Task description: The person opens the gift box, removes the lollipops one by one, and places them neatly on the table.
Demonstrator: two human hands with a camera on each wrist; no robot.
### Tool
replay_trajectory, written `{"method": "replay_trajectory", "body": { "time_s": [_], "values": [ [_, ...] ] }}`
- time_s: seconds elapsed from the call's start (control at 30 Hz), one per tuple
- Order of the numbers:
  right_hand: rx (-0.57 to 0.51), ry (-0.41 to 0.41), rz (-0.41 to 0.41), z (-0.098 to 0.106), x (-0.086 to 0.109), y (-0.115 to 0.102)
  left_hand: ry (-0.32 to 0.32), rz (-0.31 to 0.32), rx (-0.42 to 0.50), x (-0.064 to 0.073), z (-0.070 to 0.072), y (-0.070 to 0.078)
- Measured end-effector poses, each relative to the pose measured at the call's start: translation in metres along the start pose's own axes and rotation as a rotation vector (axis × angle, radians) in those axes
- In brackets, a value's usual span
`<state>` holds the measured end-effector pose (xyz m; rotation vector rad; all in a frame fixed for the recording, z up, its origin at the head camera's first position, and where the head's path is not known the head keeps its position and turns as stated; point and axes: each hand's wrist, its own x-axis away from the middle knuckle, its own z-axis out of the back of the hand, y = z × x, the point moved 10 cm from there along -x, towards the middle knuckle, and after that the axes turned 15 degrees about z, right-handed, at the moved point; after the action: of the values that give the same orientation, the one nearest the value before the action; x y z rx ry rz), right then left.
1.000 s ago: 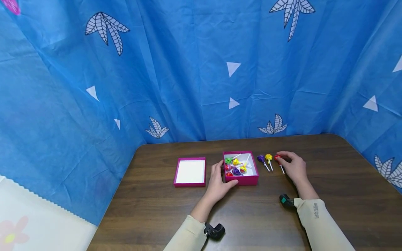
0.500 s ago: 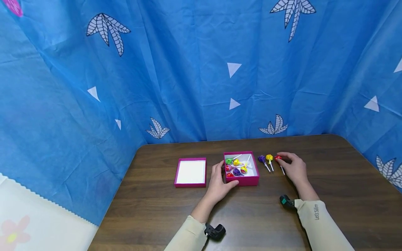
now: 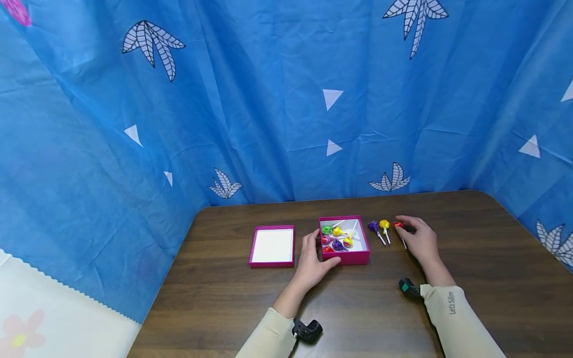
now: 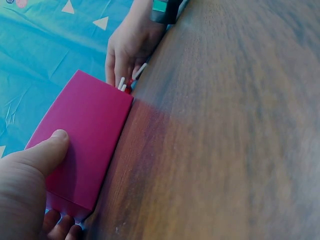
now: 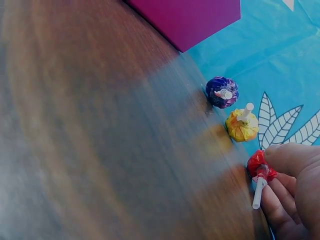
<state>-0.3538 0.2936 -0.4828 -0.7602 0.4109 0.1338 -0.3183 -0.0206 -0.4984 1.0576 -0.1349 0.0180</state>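
Observation:
My left hand (image 3: 311, 263) grips the near left corner of an open magenta box (image 3: 346, 257), its thumb on the front wall and fingers along the left side. Several wrapped lollipops lie in the box, among them a green lollipop (image 3: 326, 229) and a purple lollipop (image 3: 337, 244). Right of the box, my right hand (image 3: 421, 241) pinches the head of a red lollipop (image 5: 258, 165) between thumb and fingers; its white stick points toward me. Beside it on the table lie a yellow lollipop (image 5: 242, 128) and another purple lollipop (image 5: 222, 92), side by side.
A shallow magenta lid (image 3: 271, 245) with a white inside lies left of the box. Everything rests on a dark wooden table (image 3: 358, 308). A blue patterned curtain (image 3: 268, 124) hangs right behind the table's far edge.
The red lollipop in my right hand has shifted very slightly to the right, away from the yellow one. My left hand and the box have stayed in place.

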Motion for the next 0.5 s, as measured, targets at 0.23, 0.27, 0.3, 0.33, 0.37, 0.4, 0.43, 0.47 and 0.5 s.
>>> {"method": "replay_trajectory", "body": {
  "time_s": [0.23,0.27,0.3,0.33,0.37,0.4,0.43,0.47,0.5],
  "values": [
    [-0.005,0.018,-0.004,0.0031,0.0022,-0.0028,0.002,-0.005,-0.002,0.0009,-0.0013,0.0004],
    [-0.003,0.019,-0.003,0.0035,0.0023,-0.0031,0.001,-0.005,-0.002,0.0011,-0.0013,0.0006],
    [-0.003,0.024,-0.001,0.0041,0.0021,-0.0037,0.0,-0.005,0.0,0.0012,-0.0013,0.0008],
    [-0.001,0.031,0.001,0.0049,0.0018,-0.004,-0.001,-0.004,0.0,0.0013,-0.0013,0.0008],
    [-0.004,0.039,-0.002,0.0057,0.0016,-0.0044,-0.001,-0.005,0.001,0.0013,-0.0012,0.0009],
    [-0.012,0.051,-0.002,0.0067,0.0011,-0.0052,-0.001,-0.005,0.002,0.0013,-0.001,0.001],
    [-0.02,0.065,-0.003,0.0079,0.0004,-0.006,-0.001,-0.004,0.001,0.0013,-0.0007,0.0008],
    [-0.028,0.078,-0.003,0.0088,-0.0007,-0.0065,0.0,-0.003,0.001,0.0013,-0.0004,0.0005],
    [-0.039,0.095,0.0,0.0099,-0.0017,-0.0075,0.002,0.0,0.002,0.0014,0.0,0.0001]
  ]
}}
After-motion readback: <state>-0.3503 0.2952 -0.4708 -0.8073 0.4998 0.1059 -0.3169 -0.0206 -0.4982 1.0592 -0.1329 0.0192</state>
